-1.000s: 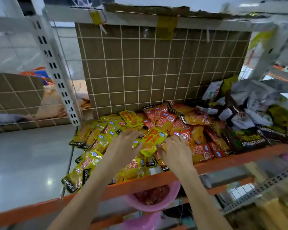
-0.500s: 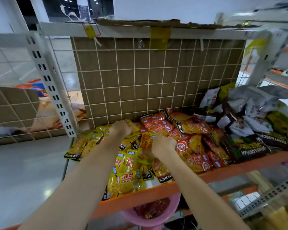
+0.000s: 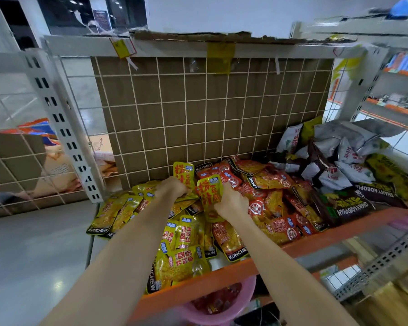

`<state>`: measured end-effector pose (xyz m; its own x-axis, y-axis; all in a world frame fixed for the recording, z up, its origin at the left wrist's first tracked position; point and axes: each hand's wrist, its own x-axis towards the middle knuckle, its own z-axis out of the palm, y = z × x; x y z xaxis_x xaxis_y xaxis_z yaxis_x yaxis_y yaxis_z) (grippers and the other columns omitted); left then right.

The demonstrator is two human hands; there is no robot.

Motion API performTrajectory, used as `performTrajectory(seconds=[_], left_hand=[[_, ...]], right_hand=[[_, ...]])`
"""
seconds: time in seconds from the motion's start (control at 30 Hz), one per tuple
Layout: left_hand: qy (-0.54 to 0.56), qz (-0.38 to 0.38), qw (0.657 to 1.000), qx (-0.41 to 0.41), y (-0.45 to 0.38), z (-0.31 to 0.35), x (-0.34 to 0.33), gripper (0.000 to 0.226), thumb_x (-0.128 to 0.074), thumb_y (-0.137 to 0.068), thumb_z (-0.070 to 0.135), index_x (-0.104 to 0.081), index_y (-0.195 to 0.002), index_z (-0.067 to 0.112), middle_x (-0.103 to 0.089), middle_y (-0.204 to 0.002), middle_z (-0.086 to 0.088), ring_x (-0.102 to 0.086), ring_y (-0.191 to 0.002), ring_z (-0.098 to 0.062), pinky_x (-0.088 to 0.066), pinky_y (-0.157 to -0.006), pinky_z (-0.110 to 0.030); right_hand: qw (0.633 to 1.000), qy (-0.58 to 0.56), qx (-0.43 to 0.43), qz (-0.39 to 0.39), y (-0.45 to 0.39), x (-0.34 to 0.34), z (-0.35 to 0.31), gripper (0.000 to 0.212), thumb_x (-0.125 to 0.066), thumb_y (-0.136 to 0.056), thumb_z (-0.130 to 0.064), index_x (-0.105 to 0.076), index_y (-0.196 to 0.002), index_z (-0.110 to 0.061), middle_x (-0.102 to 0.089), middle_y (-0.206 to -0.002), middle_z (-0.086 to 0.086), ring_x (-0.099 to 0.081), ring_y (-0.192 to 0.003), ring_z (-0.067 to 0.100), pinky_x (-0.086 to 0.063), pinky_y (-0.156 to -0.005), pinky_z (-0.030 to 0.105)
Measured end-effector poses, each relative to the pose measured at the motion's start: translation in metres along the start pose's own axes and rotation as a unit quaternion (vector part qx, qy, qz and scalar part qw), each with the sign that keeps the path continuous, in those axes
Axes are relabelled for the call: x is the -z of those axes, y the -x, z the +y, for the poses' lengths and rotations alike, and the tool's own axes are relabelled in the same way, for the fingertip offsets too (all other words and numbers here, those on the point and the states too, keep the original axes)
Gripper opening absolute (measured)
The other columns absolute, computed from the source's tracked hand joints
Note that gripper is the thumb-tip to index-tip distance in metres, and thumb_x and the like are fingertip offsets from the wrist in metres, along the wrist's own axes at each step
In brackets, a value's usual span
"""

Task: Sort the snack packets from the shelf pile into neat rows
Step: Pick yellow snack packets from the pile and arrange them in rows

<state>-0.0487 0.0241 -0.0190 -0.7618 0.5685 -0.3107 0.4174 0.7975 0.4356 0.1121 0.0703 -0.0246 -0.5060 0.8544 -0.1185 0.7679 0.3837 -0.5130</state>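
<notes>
Left hand [image 3: 172,188] grips yellow packet [image 3: 183,173]; right hand [image 3: 231,200] grips another (upright) [image 3: 209,191].

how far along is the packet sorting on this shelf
Early to midway. Done: some yellow packets already lie side by side at the shelf's left end. In hand: the left hand and right hand each hold a yellow packet upright, one and another. Left: the red packets are a loose overlapping heap, and the grey and dark bags sit piled at the right.

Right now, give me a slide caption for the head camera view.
Left hand and right hand each lift a yellow snack packet from the shelf pile.
</notes>
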Motion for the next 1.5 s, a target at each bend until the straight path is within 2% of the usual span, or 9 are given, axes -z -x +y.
performTrajectory(seconds=[0.27,0.4,0.73,0.87,0.97,1.1,1.27,1.4,1.5], left_hand=[[0.183,0.044,0.977,-0.099,0.005,-0.001,0.011,0.02,-0.059,-0.087,0.013,-0.048,-0.104,0.01,-0.053,-0.1,-0.009,-0.05,-0.086,-0.022,-0.041,-0.061,-0.029],[0.36,-0.026,0.928,-0.093,0.017,-0.02,0.016,0.048,-0.068,-0.083,0.017,-0.051,-0.126,0.005,-0.065,-0.109,-0.015,-0.063,-0.086,-0.029,-0.055,-0.069,-0.039],[0.633,-0.013,0.774,-0.036,0.133,-0.108,-0.02,0.059,-0.073,-0.079,0.013,-0.047,-0.131,0.025,-0.061,-0.119,0.002,-0.059,-0.108,-0.02,-0.046,-0.094,-0.042],[0.621,0.075,0.78,-0.029,0.155,-0.122,-0.029,0.032,-0.058,-0.086,-0.004,-0.059,-0.107,0.019,-0.067,-0.071,0.008,-0.062,-0.067,-0.014,-0.047,-0.059,-0.03],[0.626,0.129,0.769,-0.017,0.17,-0.123,-0.028,0.02,-0.061,-0.084,0.004,-0.06,-0.099,0.018,-0.067,-0.07,0.006,-0.062,-0.058,-0.01,-0.048,-0.054,-0.026],[0.666,0.211,0.715,0.019,0.188,-0.134,-0.03,0.018,-0.057,-0.087,0.002,-0.063,-0.093,0.018,-0.071,-0.077,0.002,-0.066,-0.064,-0.012,-0.054,-0.062,-0.032],[0.633,0.342,0.689,0.086,0.23,-0.175,-0.031,0.02,-0.057,-0.088,0.003,-0.063,-0.093,0.022,-0.072,-0.081,0.004,-0.066,-0.072,-0.014,-0.054,-0.069,-0.036],[0.621,0.422,0.648,0.126,0.276,-0.214,-0.031,0.013,-0.054,-0.09,0.004,-0.06,-0.097,0.014,-0.067,-0.085,-0.007,-0.066,-0.067,-0.012,-0.055,-0.06,-0.026],[0.61,0.475,0.613,0.165,0.311,-0.243,-0.03,0.011,-0.061,-0.087,0.015,-0.061,-0.098,0.013,-0.069,-0.078,-0.004,-0.065,-0.062,-0.01,-0.054,-0.059,-0.028]], right_hand=[[0.967,-0.254,0.027,-0.006,-0.005,0.011,0.004,0.029,-0.062,-0.09,-0.031,-0.057,-0.109,-0.009,-0.064,-0.105,0.004,-0.06,-0.097,0.022,-0.049,-0.084,0.037],[0.939,-0.341,0.048,-0.018,0.0,0.017,-0.001,0.017,-0.059,-0.092,-0.028,-0.057,-0.104,-0.016,-0.064,-0.103,0.0,-0.06,-0.095,0.016,-0.045,-0.076,0.027],[0.843,-0.526,0.036,-0.102,0.056,-0.005,0.006,0.065,-0.062,-0.09,-0.022,-0.031,-0.144,-0.005,-0.049,-0.124,-0.009,-0.045,-0.115,0.009,-0.028,-0.103,0.029],[0.828,-0.533,0.041,-0.173,0.06,-0.023,0.01,0.046,-0.068,-0.086,-0.029,-0.048,-0.125,-0.015,-0.055,-0.095,-0.017,-0.051,-0.091,0.004,-0.033,-0.096,0.026],[0.839,-0.502,0.072,-0.196,0.058,-0.04,0.01,0.103,-0.077,-0.056,-0.067,-0.045,-0.138,-0.012,-0.057,-0.131,-0.001,-0.052,-0.121,0.016,-0.038,-0.108,0.04],[0.826,-0.497,0.082,-0.253,0.067,-0.043,-0.011,0.023,-0.066,-0.087,-0.022,-0.062,-0.109,-0.019,-0.069,-0.098,-0.011,-0.063,-0.094,-0.001,-0.049,-0.084,0.016],[0.811,-0.476,0.117,-0.32,0.09,-0.08,-0.042,0.077,-0.078,-0.067,-0.054,-0.054,-0.129,-0.015,-0.058,-0.13,-0.002,-0.049,-0.127,0.02,-0.043,-0.102,0.037],[0.787,-0.433,0.151,-0.413,0.126,-0.111,-0.08,0.008,-0.067,-0.086,-0.016,-0.068,-0.094,-0.015,-0.073,-0.094,0.002,-0.068,-0.089,0.017,-0.054,-0.079,0.032],[0.76,-0.408,0.187,-0.47,0.163,-0.131,-0.109,0.007,-0.064,-0.086,-0.008,-0.067,-0.09,-0.012,-0.073,-0.084,0.005,-0.067,-0.076,0.018,-0.054,-0.073,0.031]])
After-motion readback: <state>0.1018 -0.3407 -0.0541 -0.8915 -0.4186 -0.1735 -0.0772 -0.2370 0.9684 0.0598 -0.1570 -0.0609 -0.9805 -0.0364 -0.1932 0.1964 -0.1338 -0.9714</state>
